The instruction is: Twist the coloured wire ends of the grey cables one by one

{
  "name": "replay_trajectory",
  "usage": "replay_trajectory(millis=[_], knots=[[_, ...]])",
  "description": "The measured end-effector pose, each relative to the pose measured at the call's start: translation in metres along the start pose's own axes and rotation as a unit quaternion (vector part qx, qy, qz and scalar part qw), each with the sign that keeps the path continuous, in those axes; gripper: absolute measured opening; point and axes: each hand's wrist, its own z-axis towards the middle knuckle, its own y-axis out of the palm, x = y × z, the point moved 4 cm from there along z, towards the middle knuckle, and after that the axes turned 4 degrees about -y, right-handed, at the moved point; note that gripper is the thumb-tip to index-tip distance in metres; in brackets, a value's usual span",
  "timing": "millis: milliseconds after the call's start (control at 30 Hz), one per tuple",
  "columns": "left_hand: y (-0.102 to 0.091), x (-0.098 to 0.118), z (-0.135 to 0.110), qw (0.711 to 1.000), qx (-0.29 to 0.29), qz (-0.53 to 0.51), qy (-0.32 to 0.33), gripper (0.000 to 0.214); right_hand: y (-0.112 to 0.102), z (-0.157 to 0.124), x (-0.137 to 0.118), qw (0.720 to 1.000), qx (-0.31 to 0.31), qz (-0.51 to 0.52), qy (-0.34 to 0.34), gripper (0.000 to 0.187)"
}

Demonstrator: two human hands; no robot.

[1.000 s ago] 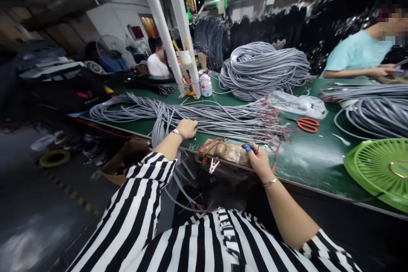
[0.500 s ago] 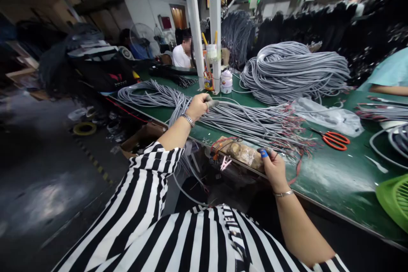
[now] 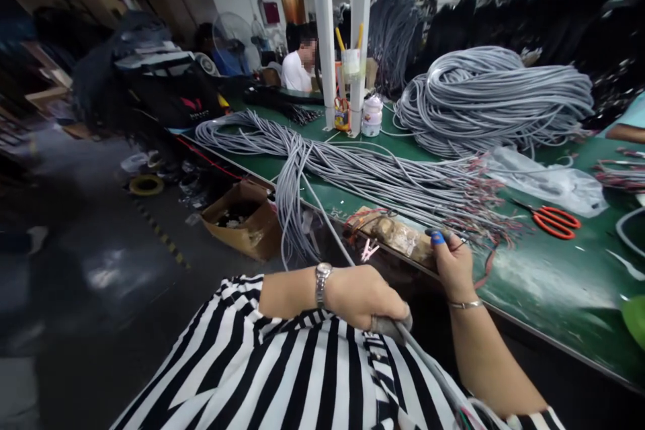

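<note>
My left hand [image 3: 365,299], with dark finger covers and a wrist watch, is closed around a grey cable [image 3: 428,359] close to my striped shirt. Stripped coloured wire ends show at the cable's lower end. My right hand [image 3: 452,265], blue tape around its thumb, is at the bench edge with its fingers pinched together; what lies between them is hidden. It rests at the right end of a tape-wrapped block [image 3: 398,236]. Behind the block lies a long bundle of grey cables [image 3: 373,171], its red-tinged wire ends fanned out on the right.
Orange-handled scissors [image 3: 554,220] and a clear plastic bag [image 3: 554,185] lie on the green bench [image 3: 534,282]. A large cable coil [image 3: 494,101] stands behind. A pink clothespin [image 3: 369,250] hangs at the edge. A cardboard box [image 3: 246,228] sits below. A person [image 3: 297,70] sits beyond.
My left hand has left the bundle on the bench and come down toward my body, now with a grey cable in it. The right hand stays by the block. The view has shifted slightly.
</note>
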Motion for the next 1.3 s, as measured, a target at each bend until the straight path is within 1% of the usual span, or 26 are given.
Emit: replay_trajectory(millis=[33,67,100,133,167,200,233,300,367,433,467,500,533,600,633,667,700,767,833,900,1000,1067,1133,1200,1267,1300], knots=[[0.009,-0.004,-0.010,0.997,0.024,-0.067,-0.030,0.035,0.000,0.000,-0.001,1.000,0.003,-0.003,-0.006,0.033],[0.017,-0.011,-0.022,0.985,0.058,-0.142,-0.076,0.044,0.000,-0.001,-0.002,1.000,0.004,-0.005,-0.009,0.032],[0.024,-0.021,-0.036,0.961,0.105,-0.221,-0.130,0.053,0.000,-0.001,-0.002,1.000,0.002,-0.006,-0.008,0.032],[0.031,-0.033,-0.053,0.923,0.172,-0.286,-0.191,0.061,0.000,-0.001,-0.002,1.000,-0.001,-0.009,-0.005,0.033],[0.039,-0.043,-0.070,0.886,0.217,-0.334,-0.238,0.066,-0.001,-0.001,-0.001,1.000,-0.003,-0.014,-0.002,0.032],[0.048,-0.051,-0.086,0.853,0.256,-0.362,-0.275,0.068,-0.001,-0.001,0.000,1.000,-0.005,-0.021,-0.001,0.032],[0.056,-0.057,-0.100,0.831,0.282,-0.376,-0.298,0.068,-0.002,-0.001,0.001,0.999,-0.006,-0.031,-0.003,0.031],[0.069,-0.063,-0.123,0.810,0.303,-0.377,-0.331,0.065,-0.002,-0.001,0.001,0.998,-0.005,-0.055,-0.019,0.029],[0.078,-0.066,-0.137,0.805,0.304,-0.369,-0.352,0.063,0.000,-0.007,-0.003,0.996,-0.006,-0.075,-0.042,0.027],[0.081,-0.068,-0.142,0.800,0.304,-0.368,-0.363,0.062,0.006,-0.022,-0.014,0.996,-0.012,-0.070,-0.057,0.025],[0.082,-0.068,-0.142,0.799,0.304,-0.369,-0.364,0.062,0.011,-0.033,-0.022,0.997,-0.022,-0.050,-0.058,0.025],[0.082,-0.069,-0.141,0.799,0.304,-0.371,-0.362,0.062,0.019,-0.045,-0.031,0.997,-0.053,-0.019,-0.055,0.025],[0.083,-0.070,-0.139,0.802,0.298,-0.374,-0.357,0.063,0.031,-0.059,-0.040,0.991,-0.128,0.009,-0.046,0.025],[0.083,-0.070,-0.133,0.816,0.279,-0.373,-0.342,0.065,0.059,-0.089,-0.057,0.949,-0.310,0.053,-0.001,0.027],[0.083,-0.070,-0.130,0.826,0.266,-0.367,-0.334,0.067,0.070,-0.101,-0.064,0.931,-0.357,0.070,0.024,0.029],[0.084,-0.070,-0.128,0.837,0.252,-0.358,-0.328,0.068,0.079,-0.110,-0.069,0.918,-0.384,0.084,0.049,0.031],[0.084,-0.071,-0.126,0.848,0.237,-0.347,-0.324,0.070,0.088,-0.115,-0.073,0.905,-0.403,0.111,0.075,0.031],[0.086,-0.071,-0.124,0.865,0.209,-0.328,-0.317,0.072,0.101,-0.118,-0.077,0.893,-0.403,0.161,0.117,0.031],[0.088,-0.073,-0.123,0.876,0.185,-0.321,-0.309,0.074,0.110,-0.113,-0.078,0.892,-0.379,0.205,0.137,0.032],[0.090,-0.075,-0.123,0.875,0.170,-0.333,-0.308,0.072,0.115,-0.109,-0.078,0.895,-0.355,0.229,0.142,0.031],[0.091,-0.076,-0.123,0.841,0.183,-0.396,-0.321,0.060,0.121,-0.110,-0.076,0.892,-0.349,0.245,0.153,0.032],[0.088,-0.075,-0.120,0.805,0.226,-0.446,-0.319,0.053,0.123,-0.113,-0.075,0.884,-0.360,0.251,0.160,0.034],[0.085,-0.074,-0.117,0.768,0.269,-0.494,-0.307,0.053,0.122,-0.115,-0.074,0.877,-0.374,0.254,0.162,0.036],[0.084,-0.075,-0.113,0.735,0.287,-0.535,-0.302,0.053,0.119,-0.117,-0.072,0.866,-0.391,0.258,0.176,0.037],[0.083,-0.078,-0.108,0.727,0.277,-0.556,-0.292,0.056,0.117,-0.122,-0.069,0.840,-0.413,0.272,0.226,0.038],[0.082,-0.079,-0.106,0.735,0.265,-0.556,-0.285,0.057,0.116,-0.125,-0.066,0.820,-0.423,0.281,0.262,0.039]])
